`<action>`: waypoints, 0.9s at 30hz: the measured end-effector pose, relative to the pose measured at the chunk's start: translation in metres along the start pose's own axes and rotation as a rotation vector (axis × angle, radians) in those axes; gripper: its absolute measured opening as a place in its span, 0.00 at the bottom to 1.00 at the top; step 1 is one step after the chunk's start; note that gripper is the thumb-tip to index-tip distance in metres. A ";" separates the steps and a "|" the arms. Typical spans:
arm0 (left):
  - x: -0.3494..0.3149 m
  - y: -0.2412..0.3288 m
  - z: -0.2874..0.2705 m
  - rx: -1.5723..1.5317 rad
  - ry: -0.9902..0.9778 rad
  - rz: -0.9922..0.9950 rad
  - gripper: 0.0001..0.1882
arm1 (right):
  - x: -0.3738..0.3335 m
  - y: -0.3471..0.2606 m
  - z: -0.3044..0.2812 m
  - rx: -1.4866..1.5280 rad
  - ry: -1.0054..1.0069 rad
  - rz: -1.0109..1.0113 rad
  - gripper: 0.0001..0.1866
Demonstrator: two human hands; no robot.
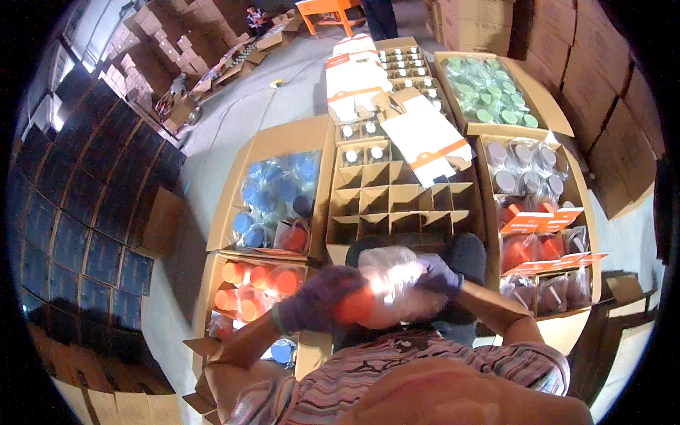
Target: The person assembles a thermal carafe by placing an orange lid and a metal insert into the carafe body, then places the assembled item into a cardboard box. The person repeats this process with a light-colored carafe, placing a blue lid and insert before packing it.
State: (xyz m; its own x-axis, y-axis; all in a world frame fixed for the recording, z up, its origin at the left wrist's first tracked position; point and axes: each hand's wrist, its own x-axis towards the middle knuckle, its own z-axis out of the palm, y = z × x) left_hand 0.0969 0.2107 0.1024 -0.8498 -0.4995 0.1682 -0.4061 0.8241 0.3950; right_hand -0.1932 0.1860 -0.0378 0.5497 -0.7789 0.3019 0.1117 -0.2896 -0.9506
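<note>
My left hand (322,301), in a purple glove, is closed around a red-lidded container (354,306) held low over my lap. A crinkled clear plastic bag (388,273), bright with glare, lies around or against the container; I cannot tell which. On the other side my right hand (438,276), also gloved, has its fingers closed on the bag. Just beyond both hands stands a divided carton (400,185) with bare cardboard cells nearest me and several white-capped bottles (375,153) farther back.
To the left are cartons of blue-lidded (265,185) and orange-lidded containers (249,283). At right, one carton holds bagged grey-lidded containers (523,154) and red-and-white cards (542,221); green-lidded ones (492,92) sit behind. A flattened white box (428,134) lies across the dividers. Stacked cartons (85,212) flank me.
</note>
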 end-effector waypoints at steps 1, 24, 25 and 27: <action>0.007 0.010 0.000 -0.063 -0.018 0.003 0.48 | -0.004 -0.003 -0.006 0.138 0.009 0.150 0.14; -0.049 -0.027 0.015 -0.332 0.410 -0.494 0.47 | -0.013 -0.002 -0.072 -0.566 0.242 -0.001 0.08; -0.050 -0.023 0.002 -0.383 0.472 -0.556 0.46 | -0.011 -0.004 -0.088 -0.550 0.410 0.096 0.06; -0.066 -0.040 0.003 -0.243 0.577 -0.524 0.48 | -0.017 0.013 -0.117 -0.584 0.843 0.097 0.10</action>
State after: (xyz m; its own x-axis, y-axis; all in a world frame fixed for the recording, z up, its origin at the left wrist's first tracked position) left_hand 0.1682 0.2120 0.0725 -0.2359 -0.9177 0.3195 -0.5621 0.3971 0.7255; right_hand -0.2977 0.1305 -0.0465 -0.2494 -0.8855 0.3919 -0.4457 -0.2543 -0.8583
